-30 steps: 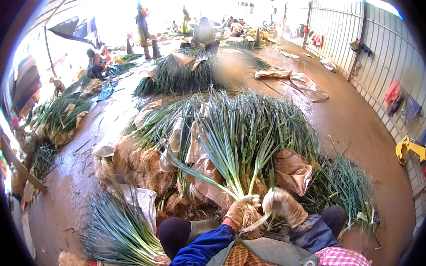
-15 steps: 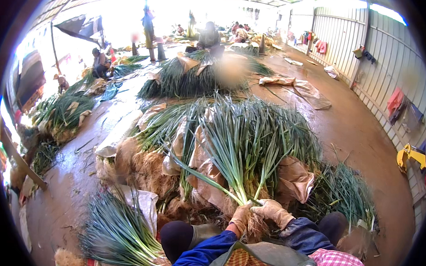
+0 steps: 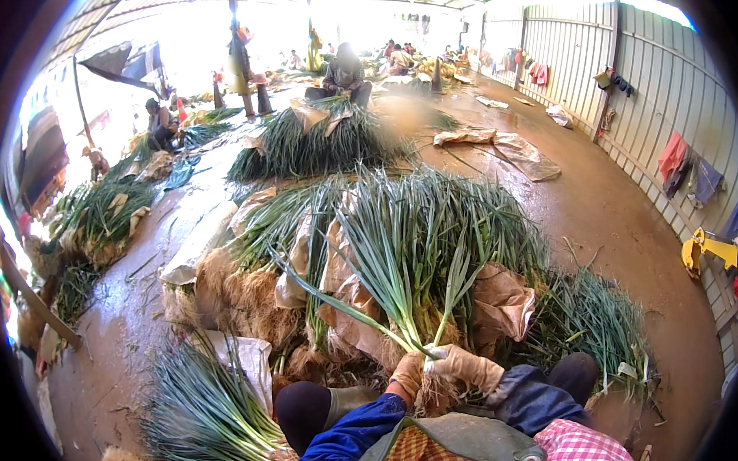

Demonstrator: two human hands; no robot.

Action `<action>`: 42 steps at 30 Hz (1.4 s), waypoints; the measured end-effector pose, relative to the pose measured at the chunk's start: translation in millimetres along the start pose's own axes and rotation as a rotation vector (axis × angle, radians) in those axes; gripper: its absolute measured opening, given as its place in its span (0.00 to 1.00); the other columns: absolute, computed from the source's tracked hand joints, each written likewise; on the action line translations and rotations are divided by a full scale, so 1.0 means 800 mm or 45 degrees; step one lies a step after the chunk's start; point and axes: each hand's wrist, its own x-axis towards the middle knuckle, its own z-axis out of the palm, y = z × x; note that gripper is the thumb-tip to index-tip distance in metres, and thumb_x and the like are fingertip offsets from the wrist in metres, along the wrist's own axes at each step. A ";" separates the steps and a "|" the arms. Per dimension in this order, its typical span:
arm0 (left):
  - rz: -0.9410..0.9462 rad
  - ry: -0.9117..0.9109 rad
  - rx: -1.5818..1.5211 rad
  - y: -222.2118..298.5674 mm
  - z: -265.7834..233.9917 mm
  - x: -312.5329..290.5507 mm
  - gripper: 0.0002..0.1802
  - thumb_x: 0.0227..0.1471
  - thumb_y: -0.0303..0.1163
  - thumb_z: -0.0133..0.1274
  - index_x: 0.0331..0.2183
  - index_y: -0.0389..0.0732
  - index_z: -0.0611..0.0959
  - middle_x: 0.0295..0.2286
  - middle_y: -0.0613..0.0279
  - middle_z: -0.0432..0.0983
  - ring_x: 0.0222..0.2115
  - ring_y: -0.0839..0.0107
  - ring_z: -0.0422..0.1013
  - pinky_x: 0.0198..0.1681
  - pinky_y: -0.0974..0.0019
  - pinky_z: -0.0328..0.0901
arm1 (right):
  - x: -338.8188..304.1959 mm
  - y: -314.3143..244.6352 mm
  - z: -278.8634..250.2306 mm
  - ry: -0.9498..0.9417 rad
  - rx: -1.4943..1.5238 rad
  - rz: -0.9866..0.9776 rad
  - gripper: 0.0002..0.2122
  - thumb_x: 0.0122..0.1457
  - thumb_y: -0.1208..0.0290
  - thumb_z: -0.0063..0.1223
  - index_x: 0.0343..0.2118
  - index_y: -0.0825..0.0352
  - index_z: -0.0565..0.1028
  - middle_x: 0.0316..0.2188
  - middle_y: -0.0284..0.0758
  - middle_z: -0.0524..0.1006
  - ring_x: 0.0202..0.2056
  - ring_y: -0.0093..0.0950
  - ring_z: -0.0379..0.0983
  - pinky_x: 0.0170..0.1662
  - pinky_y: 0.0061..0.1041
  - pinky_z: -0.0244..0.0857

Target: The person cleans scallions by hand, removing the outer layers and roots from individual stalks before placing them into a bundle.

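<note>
In front of my lap I hold a fanned bunch of green onions (image 3: 400,260), their long leaves pointing away from me and their pale stems meeting at my hands. My left hand (image 3: 407,375), in a tan glove, is closed around the stems at the left side. My right hand (image 3: 468,367), gloved alike, closes on the same bunch from the right, its fingers over the pale bases. Brown stringy roots (image 3: 435,395) hang below and between the hands. Behind the bunch lies a large pile of green onions (image 3: 507,223), with brown sacking (image 3: 503,304) beside it.
A loose heap of green onions (image 3: 204,403) lies at lower left, next to a white sack (image 3: 247,358). Another heap (image 3: 597,328) is at my right. Farther off, a person (image 3: 346,71) sits behind a pile (image 3: 307,147). A metal wall (image 3: 667,86) runs along the right.
The view has swung slightly, so the surroundings sit a little farther left. Both hands keep their hold on the bunch, the right hand's fingers shifted slightly over the stems.
</note>
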 end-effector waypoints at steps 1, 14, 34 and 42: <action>-0.105 0.039 0.125 -0.003 0.028 -0.020 0.15 0.55 0.38 0.47 0.37 0.35 0.77 0.27 0.52 0.76 0.24 0.60 0.72 0.27 0.62 0.70 | -0.018 -0.009 0.011 -0.051 0.056 -0.049 0.11 0.53 0.65 0.56 0.36 0.66 0.75 0.23 0.24 0.70 0.25 0.16 0.63 0.29 0.18 0.57; -0.051 -0.001 0.427 0.005 0.113 -0.090 0.17 0.54 0.38 0.52 0.38 0.32 0.78 0.27 0.58 0.76 0.23 0.69 0.74 0.25 0.70 0.71 | -0.028 0.051 -0.133 0.749 -0.306 0.322 0.27 0.54 0.50 0.52 0.52 0.65 0.66 0.35 0.39 0.77 0.35 0.30 0.74 0.35 0.29 0.68; -0.096 0.076 0.187 -0.014 0.131 -0.125 0.09 0.49 0.25 0.55 0.33 0.32 0.77 0.21 0.57 0.73 0.19 0.68 0.71 0.21 0.70 0.68 | 0.099 0.024 -0.060 0.579 0.311 0.093 0.13 0.57 0.61 0.51 0.38 0.66 0.76 0.26 0.32 0.78 0.25 0.24 0.73 0.29 0.26 0.68; -0.055 0.137 0.247 -0.015 0.122 -0.116 0.13 0.55 0.30 0.48 0.39 0.30 0.76 0.22 0.59 0.72 0.19 0.70 0.70 0.18 0.71 0.67 | 0.100 -0.038 -0.083 0.485 -1.240 0.382 0.18 0.54 0.54 0.49 0.27 0.67 0.78 0.23 0.38 0.78 0.27 0.36 0.75 0.28 0.38 0.65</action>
